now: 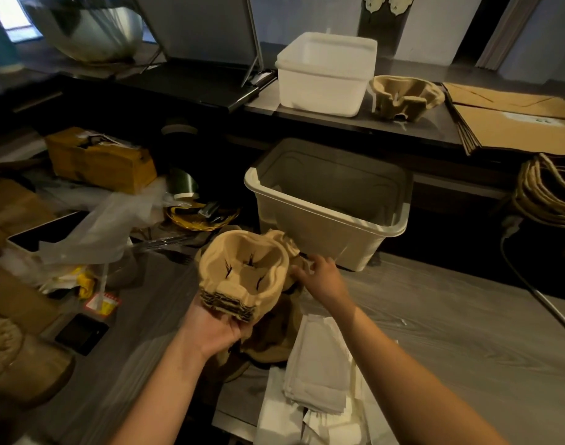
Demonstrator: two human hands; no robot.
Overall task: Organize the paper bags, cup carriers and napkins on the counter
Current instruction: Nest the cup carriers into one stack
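Cup carriers point(244, 277): nested stack, cups facing up, sitting in the left hand point(215, 332), held above the surface point(451, 332). Palm up, fingers curled under the near edge of the stack, thumb against its side. Firm hold.

Right hand point(322, 279) is just right of the stack, back of the hand up, fingers reaching left into a loose carrier point(282, 240) that sticks out behind the stack. Fingertips touch it; can't tell whether they actually grip it, they are partly hidden.

Below both forearms: napkins point(316, 374), white, in an untidy pile on the surface, some folded, some fanned out.

Just beyond the hands: clear plastic bin point(332, 200), open top, standing on the surface.

On the raised ledge behind it: white tub point(326, 72), then a single carrier point(406, 97) beside it to the right, then flat paper bags point(515, 123) stacked at the far right. Below those, a bundle of bags with twisted handles point(547, 194).

Left side is clutter: crumpled plastic wrap point(107, 226), yellow box point(101, 159), small wicker basket point(204, 218), a dark phone point(82, 332) flat on the surface.

A cable point(537, 293) runs down the right side.
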